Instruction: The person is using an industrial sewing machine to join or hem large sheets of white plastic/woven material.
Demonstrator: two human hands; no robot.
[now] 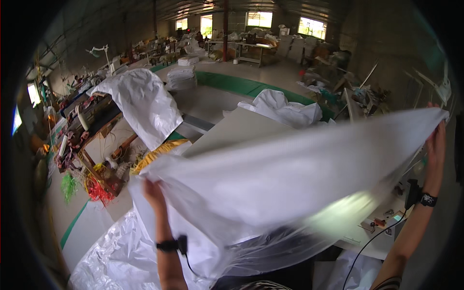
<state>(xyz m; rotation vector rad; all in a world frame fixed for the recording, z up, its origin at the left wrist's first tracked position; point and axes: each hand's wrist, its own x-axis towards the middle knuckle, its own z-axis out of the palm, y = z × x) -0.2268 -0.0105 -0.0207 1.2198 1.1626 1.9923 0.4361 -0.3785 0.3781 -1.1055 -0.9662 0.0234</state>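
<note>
A large white plastic sheet [290, 179] is stretched between my raised hands, blurred by motion. Its lower part is thin and see-through, and light shines through it near the right. My left hand [153, 192] is closed on its left corner, the fingertips partly hidden by the material. Higher up at the far right, my right hand [436, 133] grips the other corner. Beneath the sheet, part of a grey tabletop [232, 128] shows. Crumpled white plastic [116, 249] hangs at the lower left.
A sewing table [377, 237] with small parts stands at the lower right, partly covered. White sacks drape over a wooden rack [89, 166] at left and lie bunched [282, 106] beyond the tabletop. Red strings [99, 191] hang by the rack; stacked white sacks [181, 78] stand farther back.
</note>
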